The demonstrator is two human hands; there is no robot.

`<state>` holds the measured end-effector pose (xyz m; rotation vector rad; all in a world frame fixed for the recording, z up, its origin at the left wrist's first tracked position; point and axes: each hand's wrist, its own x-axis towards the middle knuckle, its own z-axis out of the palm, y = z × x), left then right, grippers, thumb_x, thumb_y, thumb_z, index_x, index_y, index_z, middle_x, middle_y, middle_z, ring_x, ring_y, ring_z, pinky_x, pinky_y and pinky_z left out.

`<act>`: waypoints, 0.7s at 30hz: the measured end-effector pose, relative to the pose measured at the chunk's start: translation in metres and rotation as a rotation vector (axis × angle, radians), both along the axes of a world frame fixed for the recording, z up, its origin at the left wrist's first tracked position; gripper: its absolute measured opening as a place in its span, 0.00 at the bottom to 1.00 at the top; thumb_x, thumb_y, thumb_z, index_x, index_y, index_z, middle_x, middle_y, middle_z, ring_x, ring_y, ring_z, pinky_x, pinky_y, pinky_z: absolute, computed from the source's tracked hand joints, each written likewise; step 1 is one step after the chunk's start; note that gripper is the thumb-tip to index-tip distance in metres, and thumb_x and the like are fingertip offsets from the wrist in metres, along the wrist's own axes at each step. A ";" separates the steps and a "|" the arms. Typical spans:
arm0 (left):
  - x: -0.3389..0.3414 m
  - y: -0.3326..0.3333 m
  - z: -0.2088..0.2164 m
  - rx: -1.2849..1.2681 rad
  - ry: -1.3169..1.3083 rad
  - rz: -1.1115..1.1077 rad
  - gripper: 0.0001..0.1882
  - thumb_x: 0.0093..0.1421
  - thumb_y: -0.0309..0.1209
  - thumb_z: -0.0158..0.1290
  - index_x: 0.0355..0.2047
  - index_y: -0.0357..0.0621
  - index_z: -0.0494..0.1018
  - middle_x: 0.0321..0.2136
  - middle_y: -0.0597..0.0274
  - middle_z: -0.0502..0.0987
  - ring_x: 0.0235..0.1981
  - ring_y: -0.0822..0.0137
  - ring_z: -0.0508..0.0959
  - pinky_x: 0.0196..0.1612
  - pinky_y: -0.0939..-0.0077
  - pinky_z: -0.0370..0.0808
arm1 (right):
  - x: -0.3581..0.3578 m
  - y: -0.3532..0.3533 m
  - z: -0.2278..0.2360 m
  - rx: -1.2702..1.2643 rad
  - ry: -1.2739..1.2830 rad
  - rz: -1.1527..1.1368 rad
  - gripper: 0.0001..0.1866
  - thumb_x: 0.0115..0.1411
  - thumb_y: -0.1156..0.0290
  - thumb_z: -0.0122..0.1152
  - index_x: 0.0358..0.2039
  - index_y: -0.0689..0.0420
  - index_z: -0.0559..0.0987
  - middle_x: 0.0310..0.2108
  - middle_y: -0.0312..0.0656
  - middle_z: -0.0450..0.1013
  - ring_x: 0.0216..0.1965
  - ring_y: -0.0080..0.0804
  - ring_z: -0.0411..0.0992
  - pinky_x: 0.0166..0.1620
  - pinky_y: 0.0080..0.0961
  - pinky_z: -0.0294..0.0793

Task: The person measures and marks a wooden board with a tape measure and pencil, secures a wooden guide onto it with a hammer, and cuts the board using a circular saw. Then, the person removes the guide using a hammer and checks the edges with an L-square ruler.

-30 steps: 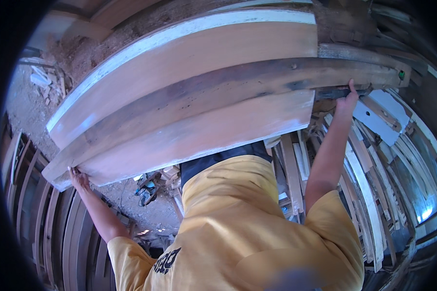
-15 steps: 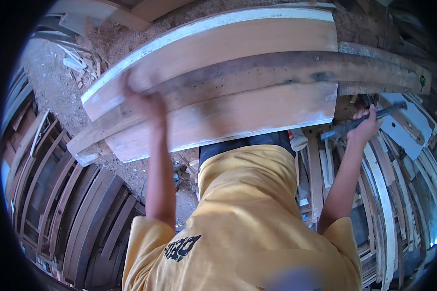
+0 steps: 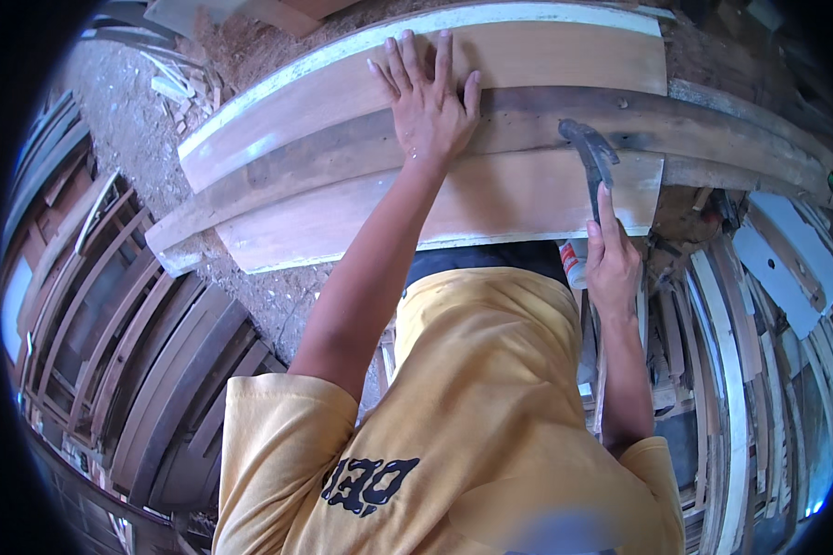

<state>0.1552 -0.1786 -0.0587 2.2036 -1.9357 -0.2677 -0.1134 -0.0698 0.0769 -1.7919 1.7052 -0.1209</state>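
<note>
left hand (image 3: 432, 118) spread across long brown wooden plank (image 3: 528, 116); right hand (image 3: 613, 266) grips dark claw hammer (image 3: 590, 144) over plank's near edge. likely bracing; next move wants steady pressure.

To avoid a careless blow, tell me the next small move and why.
Perhaps tap the long weathered brown wooden plank lightly with the dark curved-headed hammer: the right hand holds it with its head over that plank, and the left hand lies spread, well apart from it.
</note>
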 end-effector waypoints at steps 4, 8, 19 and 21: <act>-0.001 0.000 -0.002 -0.019 -0.013 0.018 0.36 0.69 0.56 0.44 0.74 0.61 0.56 0.73 0.44 0.51 0.76 0.41 0.43 0.75 0.37 0.32 | -0.006 -0.007 -0.011 -0.221 0.001 0.116 0.31 0.69 0.72 0.57 0.71 0.43 0.66 0.34 0.50 0.77 0.30 0.51 0.79 0.34 0.45 0.78; 0.001 0.004 -0.006 -0.062 -0.004 0.014 0.36 0.68 0.55 0.44 0.73 0.59 0.58 0.72 0.42 0.53 0.75 0.39 0.45 0.75 0.35 0.33 | -0.021 -0.015 -0.029 -0.141 0.081 0.109 0.35 0.67 0.75 0.59 0.72 0.34 0.64 0.29 0.48 0.76 0.24 0.50 0.76 0.28 0.47 0.76; 0.000 0.002 -0.007 -0.155 0.069 0.032 0.34 0.66 0.52 0.46 0.70 0.52 0.64 0.70 0.37 0.58 0.74 0.36 0.48 0.74 0.34 0.33 | -0.010 -0.006 -0.023 0.121 0.204 -0.145 0.31 0.73 0.67 0.51 0.74 0.35 0.60 0.49 0.56 0.78 0.42 0.60 0.80 0.44 0.43 0.80; 0.011 0.007 0.001 -0.154 0.159 0.040 0.33 0.64 0.48 0.49 0.67 0.50 0.67 0.69 0.39 0.60 0.73 0.37 0.51 0.74 0.33 0.38 | 0.005 -0.001 -0.015 -0.107 0.108 -0.148 0.30 0.74 0.66 0.49 0.75 0.41 0.58 0.54 0.58 0.76 0.43 0.59 0.80 0.47 0.45 0.78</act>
